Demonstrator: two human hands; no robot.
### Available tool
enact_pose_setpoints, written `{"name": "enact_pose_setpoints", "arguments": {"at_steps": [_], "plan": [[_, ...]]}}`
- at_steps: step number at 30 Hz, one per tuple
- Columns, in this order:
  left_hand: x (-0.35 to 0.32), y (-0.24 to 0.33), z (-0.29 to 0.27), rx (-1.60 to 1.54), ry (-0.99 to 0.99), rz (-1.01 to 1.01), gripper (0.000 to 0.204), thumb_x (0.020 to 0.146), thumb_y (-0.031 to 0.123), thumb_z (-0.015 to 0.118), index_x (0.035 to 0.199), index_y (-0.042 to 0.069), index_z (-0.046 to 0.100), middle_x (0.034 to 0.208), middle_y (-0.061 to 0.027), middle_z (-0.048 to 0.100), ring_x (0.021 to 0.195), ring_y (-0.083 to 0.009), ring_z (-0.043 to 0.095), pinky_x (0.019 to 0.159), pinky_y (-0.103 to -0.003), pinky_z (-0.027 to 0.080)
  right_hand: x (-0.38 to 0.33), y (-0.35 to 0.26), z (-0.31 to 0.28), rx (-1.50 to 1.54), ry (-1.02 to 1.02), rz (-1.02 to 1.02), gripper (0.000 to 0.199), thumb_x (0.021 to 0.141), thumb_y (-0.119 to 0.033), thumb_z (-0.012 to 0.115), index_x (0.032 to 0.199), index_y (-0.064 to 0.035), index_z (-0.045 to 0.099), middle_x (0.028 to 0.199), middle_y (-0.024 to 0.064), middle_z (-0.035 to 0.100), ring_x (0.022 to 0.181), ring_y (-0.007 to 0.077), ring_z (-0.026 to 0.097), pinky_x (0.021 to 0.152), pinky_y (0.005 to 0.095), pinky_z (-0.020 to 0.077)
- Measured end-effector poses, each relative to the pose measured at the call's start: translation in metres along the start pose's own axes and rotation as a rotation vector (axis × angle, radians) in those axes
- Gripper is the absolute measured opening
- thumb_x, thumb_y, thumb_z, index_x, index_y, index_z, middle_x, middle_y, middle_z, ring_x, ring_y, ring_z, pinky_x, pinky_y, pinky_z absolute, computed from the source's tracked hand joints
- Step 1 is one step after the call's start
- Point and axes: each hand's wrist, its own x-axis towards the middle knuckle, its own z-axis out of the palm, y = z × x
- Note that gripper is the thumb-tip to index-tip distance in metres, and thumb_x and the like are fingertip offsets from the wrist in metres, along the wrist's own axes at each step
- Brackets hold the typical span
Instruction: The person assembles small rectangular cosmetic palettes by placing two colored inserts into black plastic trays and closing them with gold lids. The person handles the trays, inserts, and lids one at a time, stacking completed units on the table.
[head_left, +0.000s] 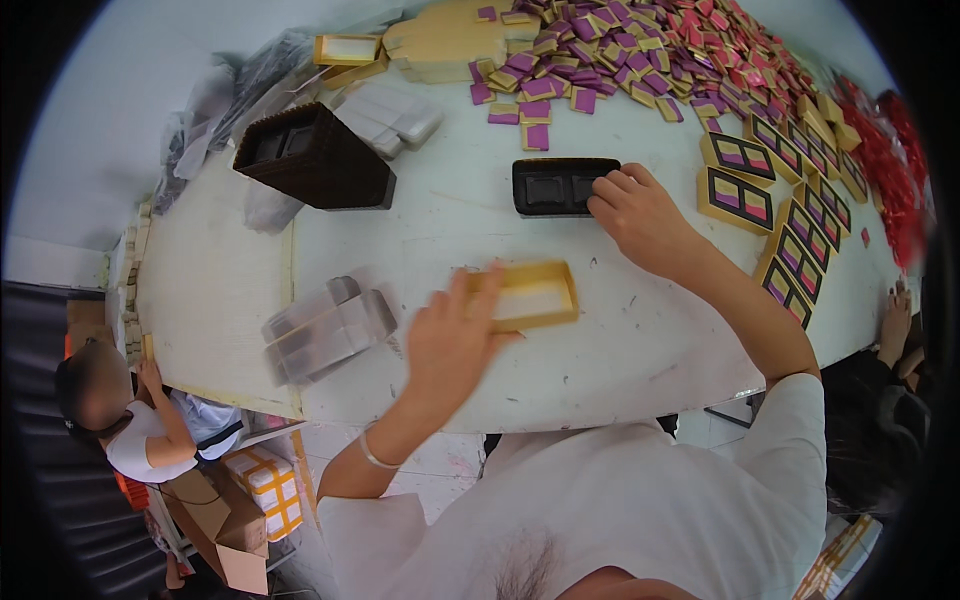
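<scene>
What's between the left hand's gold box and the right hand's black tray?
Head view: only bare white tabletop between the gold box and black tray.

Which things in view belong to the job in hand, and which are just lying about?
Probably in the job:
gold box at the left hand
black tray at the right hand
stack of dark trays
filled boxes
pile of purple, pink and gold packets

Apparently lying about:
grey plastic wrapping
open cardboard carton
taped white carton

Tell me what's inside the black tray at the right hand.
Inside the black tray, two recessed compartments show, with no coloured piece visible. The right hand covers much of its right end; what lies beneath cannot be seen.
</scene>
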Motion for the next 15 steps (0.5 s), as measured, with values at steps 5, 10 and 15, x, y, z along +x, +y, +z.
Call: {"name": "enact_pose_setpoints", "arguments": {"at_steps": [5, 10, 15], "plan": [[0.000, 0.022, 0.018, -0.285, -0.126, 0.139, 0.086, 0.067, 0.038, 0.079, 0.138, 0.007, 0.040, 0.120, -0.0148, 0.050, 0.086, -0.0277, 0.060, 0.066, -0.034, 0.052, -0.003, 0.009, 0.001, 0.113, 0.122, 0.101, 0.013, 0.074, -0.012, 0.068, 0.076, -0.0049, 0.058, 0.079, 0.0076, 0.053, 0.083, 0.0241, 0.053, 0.080, 0.0358, 0.0416], [0.016, 0.026, 0.020, -0.535, -0.204, 0.132, 0.093, 0.067, 0.030, 0.081, 0.140, 0.002, 0.031, 0.123, -0.0174, 0.049, 0.096, -0.0321, 0.060, 0.077, -0.036, 0.052, -0.007, 0.000, -0.047, 0.639, 0.400, 0.293, 0.016, 0.083, -0.017, 0.066, 0.086, -0.0039, 0.058, 0.081, 0.0043, 0.055, 0.075, 0.0139, 0.051, 0.070, 0.0282, 0.0400], [0.018, 0.023, 0.024, -0.725, -0.325, 0.038, 0.098, 0.066, 0.021, 0.083, 0.142, 0.005, 0.024, 0.122, -0.0181, 0.053, 0.105, -0.0355, 0.058, 0.089, -0.038, 0.047, -0.056, -0.002, -0.084, 1.490, -0.398, 0.589, 0.022, 0.089, -0.027, 0.063, 0.097, -0.0085, 0.056, 0.078, -0.0048, 0.050, 0.075, 0.0051, 0.044, 0.065, 0.0210, 0.0351]]}}
